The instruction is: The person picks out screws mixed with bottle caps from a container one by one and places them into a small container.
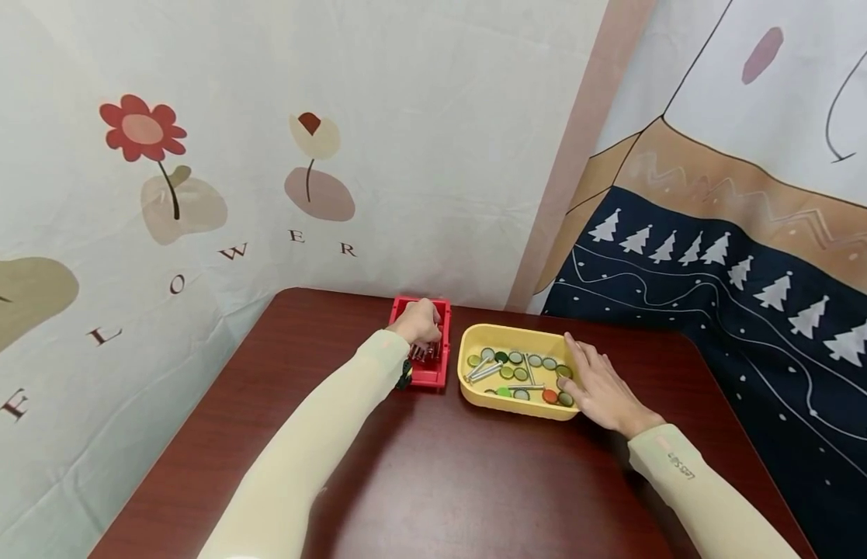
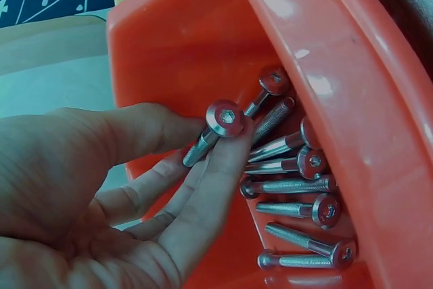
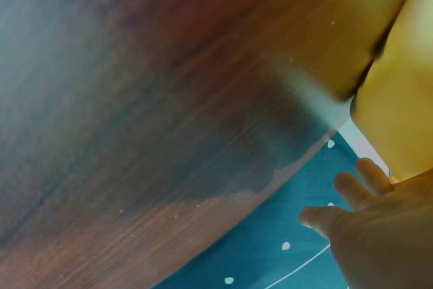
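Observation:
In the left wrist view my left hand [image 2: 155, 181] pinches a silver hex-socket bolt [image 2: 220, 124] between thumb and fingers, its round head up. The hand is inside a red bin [image 1: 428, 382], where several more bolts [image 2: 291, 211] lie along the wall. My right hand [image 1: 604, 388] rests at the right end of a yellow tray [image 1: 524, 409], fingers fairly straight over the rim. Bottle caps [image 1: 549, 396] in green, silver and orange lie in the tray with a few loose bolts [image 1: 486, 372].
Both containers stand near the back edge of a dark red-brown wooden table [image 1: 468, 473]. Behind it hangs a pale cloth [image 1: 419, 155] printed with flowers, and at the right a navy cloth [image 1: 684, 310] with white trees.

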Demonstrator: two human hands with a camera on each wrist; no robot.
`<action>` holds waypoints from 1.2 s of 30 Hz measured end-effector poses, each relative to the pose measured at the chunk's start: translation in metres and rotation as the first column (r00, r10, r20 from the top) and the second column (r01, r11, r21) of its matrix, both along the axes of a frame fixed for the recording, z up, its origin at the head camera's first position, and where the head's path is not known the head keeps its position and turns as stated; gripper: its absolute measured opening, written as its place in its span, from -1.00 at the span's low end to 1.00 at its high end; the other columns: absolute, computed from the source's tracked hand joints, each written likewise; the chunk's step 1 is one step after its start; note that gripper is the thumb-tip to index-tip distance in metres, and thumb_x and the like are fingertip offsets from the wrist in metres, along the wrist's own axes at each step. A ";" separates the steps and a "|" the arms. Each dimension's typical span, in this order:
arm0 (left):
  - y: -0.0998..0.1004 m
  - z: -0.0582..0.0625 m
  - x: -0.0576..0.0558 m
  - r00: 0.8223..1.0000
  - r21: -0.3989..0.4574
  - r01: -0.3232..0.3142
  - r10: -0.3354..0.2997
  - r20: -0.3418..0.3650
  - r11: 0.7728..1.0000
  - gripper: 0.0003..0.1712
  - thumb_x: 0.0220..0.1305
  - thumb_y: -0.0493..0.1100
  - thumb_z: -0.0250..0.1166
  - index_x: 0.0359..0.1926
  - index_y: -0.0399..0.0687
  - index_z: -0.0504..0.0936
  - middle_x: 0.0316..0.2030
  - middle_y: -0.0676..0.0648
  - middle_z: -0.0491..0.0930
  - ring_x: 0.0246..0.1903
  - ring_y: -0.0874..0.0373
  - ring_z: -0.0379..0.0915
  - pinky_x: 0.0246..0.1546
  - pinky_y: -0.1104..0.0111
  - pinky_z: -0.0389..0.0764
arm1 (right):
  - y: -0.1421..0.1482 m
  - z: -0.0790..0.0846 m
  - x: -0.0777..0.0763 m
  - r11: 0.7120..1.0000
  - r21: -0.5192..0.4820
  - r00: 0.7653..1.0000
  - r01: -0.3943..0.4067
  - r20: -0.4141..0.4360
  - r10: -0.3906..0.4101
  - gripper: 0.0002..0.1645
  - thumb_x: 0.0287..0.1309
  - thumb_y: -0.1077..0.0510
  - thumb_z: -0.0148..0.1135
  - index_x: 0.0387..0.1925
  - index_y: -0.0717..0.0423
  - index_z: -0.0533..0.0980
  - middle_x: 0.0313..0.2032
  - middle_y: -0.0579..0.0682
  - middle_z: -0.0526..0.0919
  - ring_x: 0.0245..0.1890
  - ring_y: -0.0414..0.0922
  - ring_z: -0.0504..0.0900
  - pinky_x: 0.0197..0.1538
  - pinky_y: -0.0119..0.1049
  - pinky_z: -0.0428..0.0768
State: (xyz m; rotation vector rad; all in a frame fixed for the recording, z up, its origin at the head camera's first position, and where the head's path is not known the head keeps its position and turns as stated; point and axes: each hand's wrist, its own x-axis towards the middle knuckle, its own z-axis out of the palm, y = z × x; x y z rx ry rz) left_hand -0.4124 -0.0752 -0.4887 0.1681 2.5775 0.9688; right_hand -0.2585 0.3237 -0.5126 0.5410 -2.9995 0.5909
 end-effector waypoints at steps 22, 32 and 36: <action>-0.021 -0.022 -0.001 0.982 -0.102 0.014 -0.032 -0.184 0.995 -0.51 0.38 -0.22 0.57 0.29 -0.23 0.82 0.27 -0.25 0.83 -0.27 0.14 0.86 -0.21 0.27 0.91 | 0.000 0.000 0.000 1.000 0.004 1.000 0.002 0.014 -0.002 0.08 0.72 -0.04 0.17 0.93 0.12 -0.14 0.75 0.41 0.20 0.74 0.42 0.27 0.74 0.70 0.05; -0.013 0.054 0.072 0.961 -0.108 -0.047 0.015 -0.276 0.993 -0.56 0.58 -0.27 0.38 0.37 -0.33 0.75 0.33 -0.32 0.78 0.15 -0.12 0.69 0.32 0.00 0.80 | 0.000 -0.001 0.001 1.000 0.003 1.000 -0.001 0.001 0.001 0.07 0.72 -0.05 0.17 0.93 0.13 -0.11 0.73 0.41 0.24 0.72 0.42 0.30 0.73 0.71 0.07; -0.012 0.057 0.077 0.943 -0.113 -0.065 0.024 -0.333 0.992 -0.58 0.60 -0.25 0.34 0.37 -0.26 0.74 0.26 -0.28 0.81 0.01 -0.08 0.70 0.19 0.02 0.82 | 0.000 0.000 0.000 1.000 0.008 1.000 0.006 0.014 -0.006 0.08 0.72 -0.04 0.17 0.94 0.11 -0.14 0.75 0.40 0.20 0.74 0.40 0.27 0.75 0.69 0.04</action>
